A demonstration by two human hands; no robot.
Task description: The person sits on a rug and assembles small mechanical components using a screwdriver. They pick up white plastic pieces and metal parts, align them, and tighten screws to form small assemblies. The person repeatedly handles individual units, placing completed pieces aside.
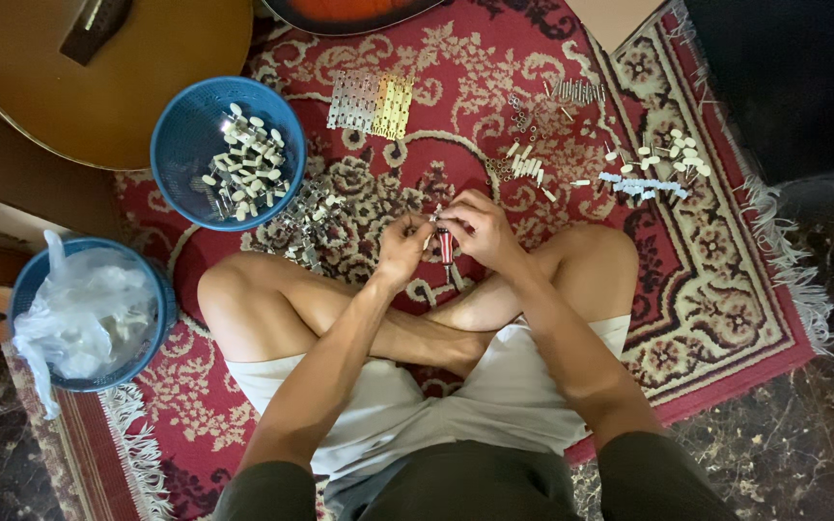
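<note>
Screwdriver [446, 248], small with a red handle, sits right between the two hands, just above the person's crossed legs and below the blue bowl's level on the rug. The right hand [480, 229] has its fingers curled tight around the top of the handle; the left hand [403, 249] pinches narrow on something tiny at the tool's upper end, too small to make out. Light tool, stiff shaft by the look of it, and I'd judge the ribbed handle the place to grip, since the thin tip would slip. The little part looks fiddly, easy to drop into the carpet [726, 289] pattern. Left of the hands, the blue bowl [180, 145] holds white-knobbed metal pieces, and more lie spilled just beside it. Above the hands, metal plates [371, 102]; to the right, rows of small white parts [663, 159]. Far left of the bowl, a second bowl [152, 289] with a clear plastic bag, and a guitar body [98, 77] above.
</note>
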